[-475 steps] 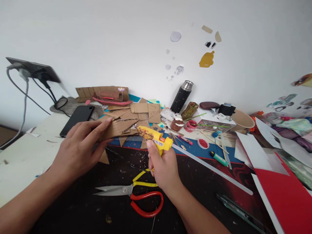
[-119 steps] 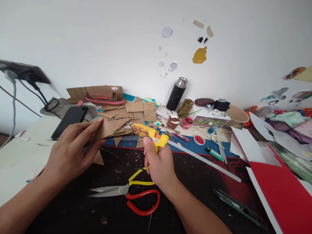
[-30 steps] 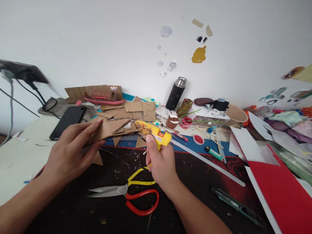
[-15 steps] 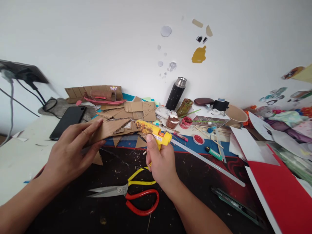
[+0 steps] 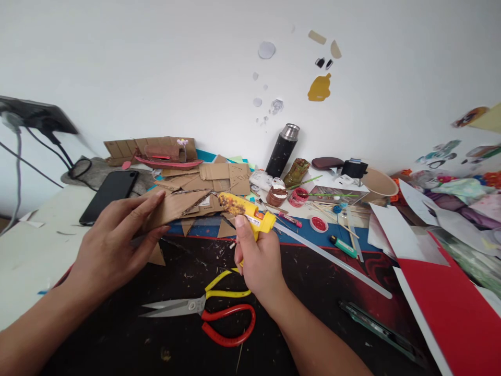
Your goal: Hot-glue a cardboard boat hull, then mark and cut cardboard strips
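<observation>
Between the thumb and fingers of my left hand is a cut cardboard piece that tapers to a point on the right. My right hand is wrapped round a yellow hot glue gun with a scorched front. Its nozzle points left, close to the cardboard's tip; whether they touch I cannot tell. A long translucent glue stick sticks out of the gun's back. Below my hands, scissors with one yellow and one red handle lie on the dark mat.
Cardboard scraps and a small red model boat lie at the back. A black flask stands near paint jars. A phone lies left. On the right are a green lighter, a utility knife and red card.
Almost nothing differs. The glue gun and its stick have shifted very slightly, while my left hand and the cardboard look unmoved.
</observation>
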A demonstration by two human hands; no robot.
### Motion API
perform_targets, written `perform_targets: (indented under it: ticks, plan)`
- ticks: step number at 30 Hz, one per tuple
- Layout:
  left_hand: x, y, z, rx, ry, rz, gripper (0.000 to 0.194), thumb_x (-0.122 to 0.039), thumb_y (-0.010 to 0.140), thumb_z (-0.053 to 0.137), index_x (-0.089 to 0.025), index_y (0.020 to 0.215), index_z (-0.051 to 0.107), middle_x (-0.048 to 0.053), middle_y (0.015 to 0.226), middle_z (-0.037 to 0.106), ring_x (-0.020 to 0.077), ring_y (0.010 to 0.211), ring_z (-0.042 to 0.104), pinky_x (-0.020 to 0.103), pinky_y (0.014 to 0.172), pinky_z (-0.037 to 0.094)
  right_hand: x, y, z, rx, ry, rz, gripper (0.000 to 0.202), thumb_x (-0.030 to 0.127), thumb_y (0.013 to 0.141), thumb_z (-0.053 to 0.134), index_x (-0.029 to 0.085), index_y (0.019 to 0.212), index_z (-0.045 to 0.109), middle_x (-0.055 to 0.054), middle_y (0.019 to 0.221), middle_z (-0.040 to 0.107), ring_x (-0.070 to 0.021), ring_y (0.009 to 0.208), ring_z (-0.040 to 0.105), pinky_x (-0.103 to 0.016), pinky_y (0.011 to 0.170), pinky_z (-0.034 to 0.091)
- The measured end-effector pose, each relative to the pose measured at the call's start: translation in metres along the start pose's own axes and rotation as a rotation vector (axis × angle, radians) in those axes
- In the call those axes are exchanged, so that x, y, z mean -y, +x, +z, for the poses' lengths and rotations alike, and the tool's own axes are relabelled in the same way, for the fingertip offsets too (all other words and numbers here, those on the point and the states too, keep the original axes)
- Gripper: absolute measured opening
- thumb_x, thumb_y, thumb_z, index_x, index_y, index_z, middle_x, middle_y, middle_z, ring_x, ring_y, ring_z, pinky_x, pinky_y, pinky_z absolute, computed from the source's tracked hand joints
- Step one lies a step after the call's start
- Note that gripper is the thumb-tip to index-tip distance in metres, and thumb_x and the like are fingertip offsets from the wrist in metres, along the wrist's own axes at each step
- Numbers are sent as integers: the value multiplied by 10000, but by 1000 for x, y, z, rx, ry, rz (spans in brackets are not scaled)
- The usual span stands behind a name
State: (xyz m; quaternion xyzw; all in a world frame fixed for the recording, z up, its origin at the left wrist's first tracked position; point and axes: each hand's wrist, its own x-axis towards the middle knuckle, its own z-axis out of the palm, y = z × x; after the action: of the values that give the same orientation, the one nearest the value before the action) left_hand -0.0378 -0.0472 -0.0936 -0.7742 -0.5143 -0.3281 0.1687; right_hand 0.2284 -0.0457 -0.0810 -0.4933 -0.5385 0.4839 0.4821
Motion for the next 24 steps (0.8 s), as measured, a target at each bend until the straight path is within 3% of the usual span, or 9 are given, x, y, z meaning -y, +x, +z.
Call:
perform_targets:
  ticks: [10, 14, 24]
  plan:
    - [1, 1, -1, 5, -10, 4, 857, -220, 1076, 667, -425, 1801, 260, 136, 1362, 690, 347, 1157, 730, 469, 958, 636, -10, 3, 0, 34, 109, -11, 625, 762, 1041, 603, 252, 683, 549, 59, 451, 464, -108, 371, 431, -233, 391, 341]
    - [2, 0, -1, 13, -19, -14, 793, -252, 1091, 650, -389, 1791, 304, 134, 1313, 682, 326, 1084, 729, 453, 926, 635, -6, 2, 0, 60, 131, 4, 580, 755, 1031, 626, 240, 765, 592, 78, 464, 468, -100, 377, 423, -221, 396, 327]
    - [0, -2, 0, 45, -104, -103, 610, -390, 1131, 588, -251, 1714, 478, 147, 1359, 687, 303, 1157, 729, 422, 1002, 607, -7, 0, 0, 78, 156, 9, 655, 843, 985, 625, 206, 845, 687, 75, 475, 489, -96, 383, 427, -224, 406, 334]
